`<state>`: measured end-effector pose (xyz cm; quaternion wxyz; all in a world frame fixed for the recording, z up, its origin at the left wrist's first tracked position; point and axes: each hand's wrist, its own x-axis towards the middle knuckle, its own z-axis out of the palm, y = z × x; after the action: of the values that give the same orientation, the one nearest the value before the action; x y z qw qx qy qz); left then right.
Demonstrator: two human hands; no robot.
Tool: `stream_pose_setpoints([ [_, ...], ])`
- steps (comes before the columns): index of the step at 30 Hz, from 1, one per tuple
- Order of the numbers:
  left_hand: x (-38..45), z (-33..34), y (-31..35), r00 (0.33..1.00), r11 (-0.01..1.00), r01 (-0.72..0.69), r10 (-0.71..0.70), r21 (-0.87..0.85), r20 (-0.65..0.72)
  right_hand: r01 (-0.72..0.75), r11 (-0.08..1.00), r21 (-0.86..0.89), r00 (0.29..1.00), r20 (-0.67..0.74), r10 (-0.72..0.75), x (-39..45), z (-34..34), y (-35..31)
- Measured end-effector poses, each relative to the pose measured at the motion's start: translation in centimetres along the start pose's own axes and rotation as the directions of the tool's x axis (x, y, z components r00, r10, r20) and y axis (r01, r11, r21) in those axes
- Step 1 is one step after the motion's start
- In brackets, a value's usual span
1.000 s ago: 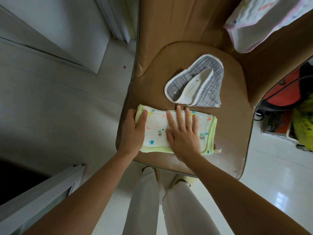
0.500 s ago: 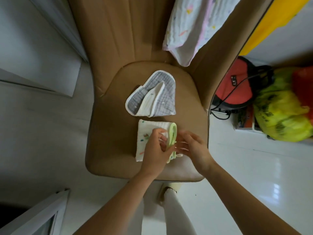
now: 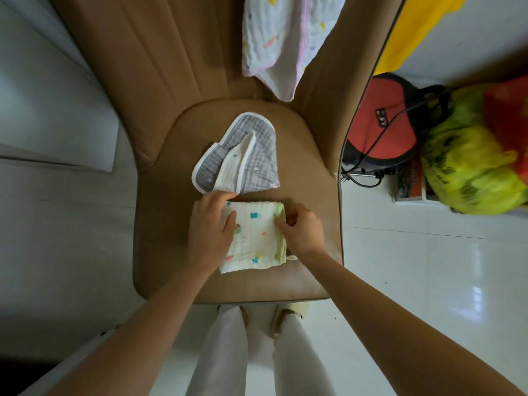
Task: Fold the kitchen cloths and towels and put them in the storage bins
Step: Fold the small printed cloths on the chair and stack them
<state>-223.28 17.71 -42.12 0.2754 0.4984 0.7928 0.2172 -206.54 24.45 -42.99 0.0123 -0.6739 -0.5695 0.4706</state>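
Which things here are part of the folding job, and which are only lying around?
Part of the job: green-edged cloth, left hand, right hand, grey cloth, pink-edged cloth.

Lying around: red bag, yellow-green plastic bag, black cable.

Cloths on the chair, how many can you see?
3. The green-edged cloth lies under both hands at the seat's front, the grey cloth lies behind it, and the pink-edged cloth hangs over the backrest. Others may be hidden.
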Motion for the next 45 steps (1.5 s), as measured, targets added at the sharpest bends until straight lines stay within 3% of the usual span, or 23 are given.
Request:
stream_pose_setpoints([
  [3, 1.2, -0.6, -2.2, 0.960, 0.999, -0.024, 0.012, 0.038, 0.279, -0.017, 1.000, 0.000, 1.000, -0.015, 0.017, 0.0, 0.5, -0.9],
  [6, 1.9, -0.9, -2.7, 0.931, 0.998, 0.051, -0.062, 0.039, 0.359, -0.122, 0.990, 0.067, 0.991, 0.060, 0.118, 0.2, 1.3, -1.9],
  [9, 2.0, -1.5, -2.8, 0.897, 0.987, 0.149, -0.108, -0.064, 0.428, -0.216, 0.960, 0.180, 0.972, 0.135, 0.193, 0.5, 1.7, -2.1],
  [12, 1.6, -2.2, -3.1, 0.808, 0.952, 0.280, -0.162, -0.127, 0.566, -0.201, 0.931, 0.304, 0.967, 0.216, 0.138, 0.3, 1.8, -2.3],
  [14, 1.6, -2.8, -3.5, 0.739, 0.930, 0.347, -0.190, -0.123, 0.646, -0.114, 0.954, 0.278, 0.981, 0.184, 0.063, -0.1, 2.0, -2.5],
  [16, 1.9, -3.3, -3.8, 0.742, 0.899, 0.416, -0.246, -0.140, 0.624, 0.021, 0.992, 0.123, 0.996, 0.082, -0.031, -0.4, 2.5, -2.5],
  [19, 2.2, -3.3, -4.1, 0.849, 0.880, 0.444, -0.354, -0.166, 0.393, 0.147, 0.989, -0.033, 0.989, 0.028, -0.146, -0.8, 3.9, -2.6],
  [22, 1.2, -2.4, -3.4, 0.905, 0.865, 0.424, -0.392, -0.268, 0.165, 0.070, 0.991, 0.118, 0.997, -0.049, -0.064, -0.8, 5.2, -3.4],
  [25, -1.3, -1.5, -3.1, 0.891, 0.688, 0.448, -0.396, -0.571, 0.223, -0.106, 0.956, 0.273, 0.982, -0.123, 0.144, -0.4, 5.7, -3.8],
  [26, -2.6, -1.2, -3.3, 0.907, 0.653, 0.421, -0.318, -0.630, 0.276, -0.162, 0.938, 0.305, 0.971, -0.121, 0.207, -0.4, 5.8, -3.8],
  [28, -5.0, -0.8, -4.2, 0.951, 0.799, 0.251, -0.098, -0.546, 0.294, -0.253, 0.904, 0.346, 0.948, -0.097, 0.303, -0.2, 6.0, -3.7],
  [30, -6.6, -0.7, -5.3, 0.970, 0.898, 0.078, 0.033, -0.433, 0.242, -0.308, 0.883, 0.354, 0.934, -0.067, 0.352, 0.0, 6.3, -3.4],
  [35, -6.8, -2.2, -6.0, 0.989, 0.953, -0.008, 0.052, -0.304, 0.136, -0.362, 0.883, 0.298, 0.922, -0.021, 0.386, -0.1, 6.3, -3.0],
  [39, -6.2, -3.1, -5.6, 0.983, 0.976, -0.106, 0.132, -0.190, 0.130, -0.392, 0.877, 0.277, 0.912, -0.004, 0.409, -0.4, 6.1, -3.5],
  [42, -6.4, -3.7, -5.8, 0.975, 0.974, -0.183, 0.197, -0.131, 0.103, -0.322, 0.905, 0.277, 0.928, -0.096, 0.359, -0.9, 5.5, -4.1],
  [45, -7.8, -2.9, -6.3, 0.927, 0.936, -0.352, 0.352, -0.023, 0.126, -0.071, 0.963, 0.261, 0.966, -0.224, 0.132, -1.8, 5.2, -4.9],
])
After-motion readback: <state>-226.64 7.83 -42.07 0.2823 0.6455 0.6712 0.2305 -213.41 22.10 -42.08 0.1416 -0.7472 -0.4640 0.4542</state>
